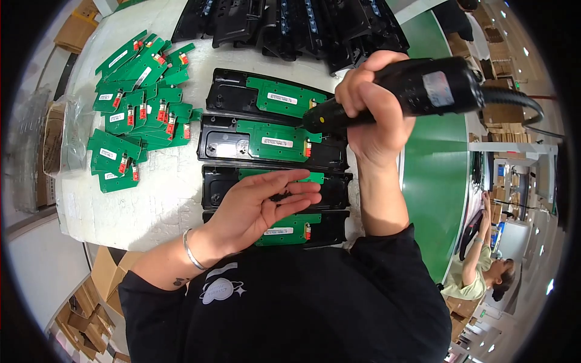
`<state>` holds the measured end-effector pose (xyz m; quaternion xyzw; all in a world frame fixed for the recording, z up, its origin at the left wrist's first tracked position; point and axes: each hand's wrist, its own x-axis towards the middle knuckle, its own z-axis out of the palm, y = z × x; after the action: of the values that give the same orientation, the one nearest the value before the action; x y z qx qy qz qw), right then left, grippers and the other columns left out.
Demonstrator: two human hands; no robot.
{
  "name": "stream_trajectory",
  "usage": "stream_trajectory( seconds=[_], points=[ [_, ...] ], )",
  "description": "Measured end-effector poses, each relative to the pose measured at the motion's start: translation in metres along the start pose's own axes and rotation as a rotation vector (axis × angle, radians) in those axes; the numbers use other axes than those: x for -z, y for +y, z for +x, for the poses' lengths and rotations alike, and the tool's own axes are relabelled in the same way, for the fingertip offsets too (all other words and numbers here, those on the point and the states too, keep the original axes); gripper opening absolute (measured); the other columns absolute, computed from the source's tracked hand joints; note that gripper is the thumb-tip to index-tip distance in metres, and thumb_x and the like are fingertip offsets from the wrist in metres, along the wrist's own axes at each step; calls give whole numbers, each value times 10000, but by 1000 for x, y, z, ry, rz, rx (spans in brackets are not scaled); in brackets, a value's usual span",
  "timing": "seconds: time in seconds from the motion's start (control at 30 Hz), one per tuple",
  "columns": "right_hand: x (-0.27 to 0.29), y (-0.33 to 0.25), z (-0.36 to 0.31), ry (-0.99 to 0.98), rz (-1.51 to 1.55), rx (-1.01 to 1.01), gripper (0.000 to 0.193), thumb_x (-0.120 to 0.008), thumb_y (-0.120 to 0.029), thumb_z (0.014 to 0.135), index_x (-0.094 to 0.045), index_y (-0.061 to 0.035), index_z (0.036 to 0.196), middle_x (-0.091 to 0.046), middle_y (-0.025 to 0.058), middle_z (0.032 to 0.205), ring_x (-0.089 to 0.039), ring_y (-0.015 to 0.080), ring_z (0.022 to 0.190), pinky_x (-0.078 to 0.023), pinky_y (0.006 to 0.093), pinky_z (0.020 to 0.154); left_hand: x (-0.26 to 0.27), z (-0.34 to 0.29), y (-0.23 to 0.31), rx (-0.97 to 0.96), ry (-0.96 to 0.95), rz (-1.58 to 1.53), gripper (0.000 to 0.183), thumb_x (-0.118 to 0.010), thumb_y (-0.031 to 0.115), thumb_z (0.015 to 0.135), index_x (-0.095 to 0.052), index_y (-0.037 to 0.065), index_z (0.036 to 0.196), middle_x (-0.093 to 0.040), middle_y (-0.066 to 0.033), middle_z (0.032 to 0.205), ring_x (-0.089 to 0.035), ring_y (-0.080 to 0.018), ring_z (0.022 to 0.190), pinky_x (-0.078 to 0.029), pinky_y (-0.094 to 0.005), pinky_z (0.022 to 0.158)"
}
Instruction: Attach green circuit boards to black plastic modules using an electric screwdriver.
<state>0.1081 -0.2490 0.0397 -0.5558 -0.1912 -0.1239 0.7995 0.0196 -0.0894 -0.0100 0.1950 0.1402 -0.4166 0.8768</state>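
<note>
My right hand (pixel 382 112) is wrapped round a black electric screwdriver (pixel 417 91) with a cable at its rear. The tool lies nearly level, its tip pointing left at the green circuit board (pixel 254 130) in the second black plastic panel (pixel 227 148); whether the tip touches cannot be made out. Palm up, my left hand (pixel 245 209) is cupped around small dark screws (pixel 278 196) over the third panel (pixel 216 181). Farther off is the top panel (pixel 233 97), also with a green board. The nearest panel (pixel 330 230) is partly covered by my left hand.
A heap of green circuit boards (pixel 145 115) with red-and-white parts covers the table's left side. Several black plastic housings (pixel 260 27) are piled at the far edge. A plastic-wrapped box (pixel 57 139) stands left. At right, beyond a green surface (pixel 430 163), another person (pixel 475 275) works.
</note>
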Motion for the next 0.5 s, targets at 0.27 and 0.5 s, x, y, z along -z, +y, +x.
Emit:
stream_trajectory(
  seconds=[0.27, 0.5],
  points=[
    [1, 5, 10, 2, -32, -26, 190, -489, 48, 677, -471, 30, 866, -499, 44, 607, -448, 108, 452, -384, 237, 452, 9, 0, 6, -46, -107, 175, 182, -420, 144, 927, -502, 3, 1008, -588, -120, 914, -590, -177, 821, -478, -238, 696],
    [4, 15, -1, 5, -4, -152, 181, -559, 11, 646, -460, -9, 796, -508, 37, 616, -485, 88, 515, -403, 212, 487, 8, -4, 6, -87, 5, 223, 162, -530, 110, 874, -552, -6, 984, -604, -87, 890, -596, -140, 791, -489, -219, 690]
  ],
)
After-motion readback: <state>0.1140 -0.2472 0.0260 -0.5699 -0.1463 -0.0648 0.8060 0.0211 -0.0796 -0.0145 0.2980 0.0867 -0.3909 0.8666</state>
